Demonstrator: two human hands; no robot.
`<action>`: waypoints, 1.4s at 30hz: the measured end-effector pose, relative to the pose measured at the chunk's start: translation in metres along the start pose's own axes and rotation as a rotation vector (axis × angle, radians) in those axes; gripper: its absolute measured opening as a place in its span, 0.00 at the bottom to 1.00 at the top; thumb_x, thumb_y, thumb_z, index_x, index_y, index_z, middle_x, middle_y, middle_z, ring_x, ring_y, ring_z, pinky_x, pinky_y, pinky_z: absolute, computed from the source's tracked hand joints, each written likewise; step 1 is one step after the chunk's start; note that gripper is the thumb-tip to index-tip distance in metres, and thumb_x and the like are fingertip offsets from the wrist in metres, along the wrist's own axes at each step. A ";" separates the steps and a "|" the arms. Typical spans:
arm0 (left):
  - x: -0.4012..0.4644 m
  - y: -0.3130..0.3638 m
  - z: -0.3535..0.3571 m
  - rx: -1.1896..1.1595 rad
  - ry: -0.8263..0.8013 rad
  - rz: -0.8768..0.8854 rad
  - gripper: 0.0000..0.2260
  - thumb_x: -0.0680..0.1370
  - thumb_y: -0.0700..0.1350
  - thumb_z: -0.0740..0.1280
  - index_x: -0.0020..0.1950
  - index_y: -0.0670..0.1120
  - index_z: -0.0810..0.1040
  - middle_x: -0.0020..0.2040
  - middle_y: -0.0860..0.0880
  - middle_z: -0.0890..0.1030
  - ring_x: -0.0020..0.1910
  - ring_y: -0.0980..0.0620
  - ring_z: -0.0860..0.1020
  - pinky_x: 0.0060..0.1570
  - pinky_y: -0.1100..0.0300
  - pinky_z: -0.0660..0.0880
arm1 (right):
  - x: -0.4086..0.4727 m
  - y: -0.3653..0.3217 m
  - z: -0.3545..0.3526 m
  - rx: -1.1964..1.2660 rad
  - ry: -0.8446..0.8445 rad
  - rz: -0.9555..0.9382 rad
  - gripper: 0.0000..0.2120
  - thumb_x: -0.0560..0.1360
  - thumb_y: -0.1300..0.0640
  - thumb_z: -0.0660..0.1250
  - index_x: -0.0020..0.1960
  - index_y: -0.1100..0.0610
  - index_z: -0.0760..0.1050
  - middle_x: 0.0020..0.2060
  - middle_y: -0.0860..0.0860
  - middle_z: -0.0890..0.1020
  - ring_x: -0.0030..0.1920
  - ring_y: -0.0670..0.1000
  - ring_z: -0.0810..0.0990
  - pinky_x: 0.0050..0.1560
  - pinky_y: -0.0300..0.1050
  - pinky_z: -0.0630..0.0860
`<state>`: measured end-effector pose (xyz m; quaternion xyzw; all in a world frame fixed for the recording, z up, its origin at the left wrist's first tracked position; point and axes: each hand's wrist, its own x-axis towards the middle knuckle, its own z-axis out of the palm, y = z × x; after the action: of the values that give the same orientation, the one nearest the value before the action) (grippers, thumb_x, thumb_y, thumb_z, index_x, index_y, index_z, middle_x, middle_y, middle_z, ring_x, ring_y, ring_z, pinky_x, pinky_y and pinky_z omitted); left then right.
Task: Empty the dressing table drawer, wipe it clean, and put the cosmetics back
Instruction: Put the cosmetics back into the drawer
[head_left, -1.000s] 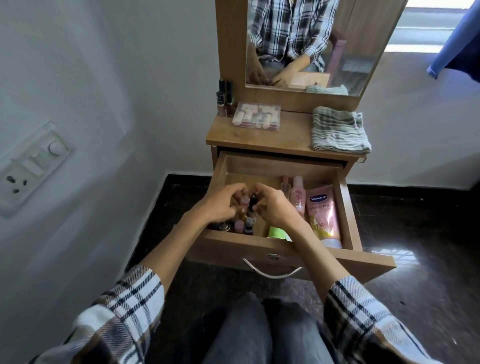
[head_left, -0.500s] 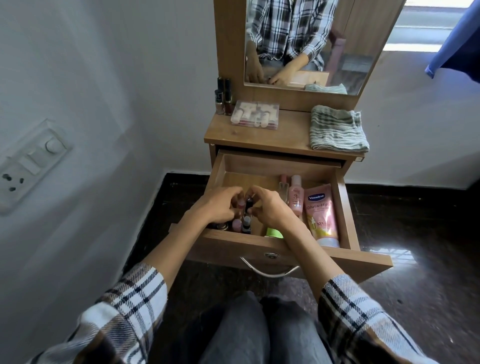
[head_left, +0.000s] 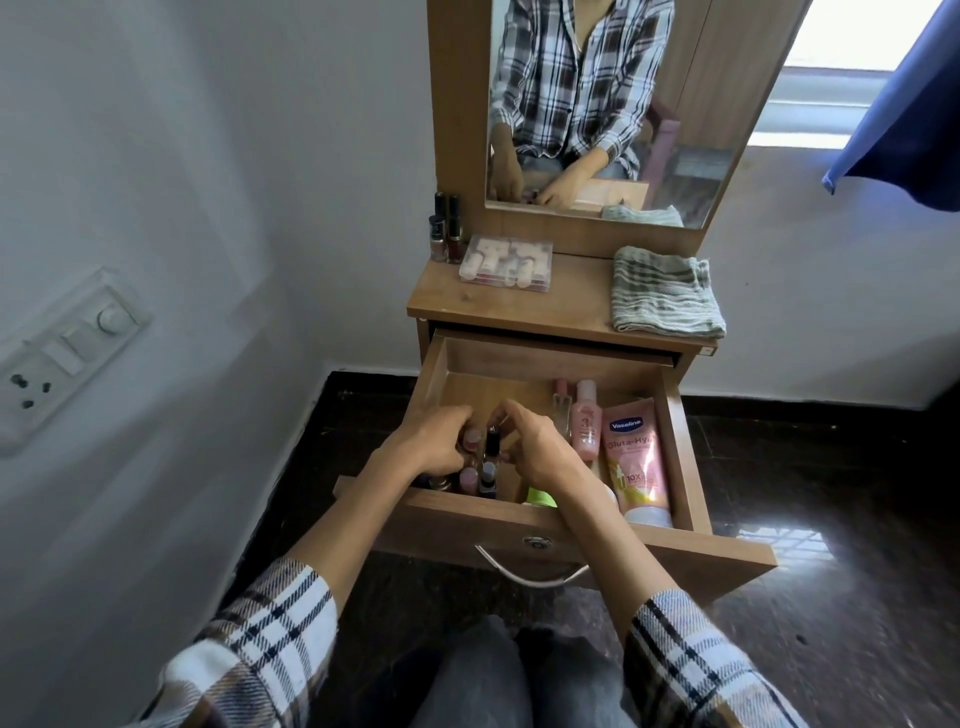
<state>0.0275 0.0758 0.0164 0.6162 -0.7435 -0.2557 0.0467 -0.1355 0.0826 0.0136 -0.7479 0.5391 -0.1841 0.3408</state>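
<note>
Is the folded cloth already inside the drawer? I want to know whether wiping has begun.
No, the folded striped cloth lies on the tabletop at the right, above the open drawer.

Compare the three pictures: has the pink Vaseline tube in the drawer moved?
No. The Vaseline tube lies flat against the drawer's right wall in all three, beside the small pink bottle.
</note>
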 end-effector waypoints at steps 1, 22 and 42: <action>0.000 0.001 0.000 -0.005 -0.005 -0.001 0.14 0.70 0.41 0.70 0.51 0.51 0.70 0.49 0.51 0.77 0.49 0.51 0.77 0.50 0.52 0.77 | -0.001 0.001 0.000 -0.006 0.000 0.002 0.19 0.70 0.76 0.62 0.55 0.58 0.70 0.52 0.55 0.79 0.41 0.50 0.78 0.39 0.40 0.78; 0.008 0.008 -0.096 -0.365 0.355 0.115 0.09 0.73 0.43 0.69 0.48 0.55 0.74 0.54 0.53 0.77 0.56 0.55 0.75 0.54 0.61 0.70 | 0.085 -0.043 -0.050 0.270 0.436 -0.168 0.11 0.75 0.68 0.63 0.54 0.58 0.75 0.46 0.51 0.80 0.44 0.46 0.78 0.42 0.33 0.74; 0.163 -0.023 -0.141 -0.381 0.729 -0.050 0.11 0.77 0.38 0.63 0.59 0.39 0.73 0.56 0.41 0.78 0.54 0.44 0.77 0.50 0.59 0.71 | 0.236 -0.077 -0.060 -0.095 0.492 -0.104 0.15 0.76 0.54 0.65 0.62 0.56 0.73 0.54 0.54 0.81 0.56 0.55 0.78 0.55 0.51 0.76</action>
<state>0.0632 -0.1252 0.0882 0.6646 -0.6023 -0.1550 0.4142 -0.0391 -0.1412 0.0879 -0.7224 0.5747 -0.3524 0.1538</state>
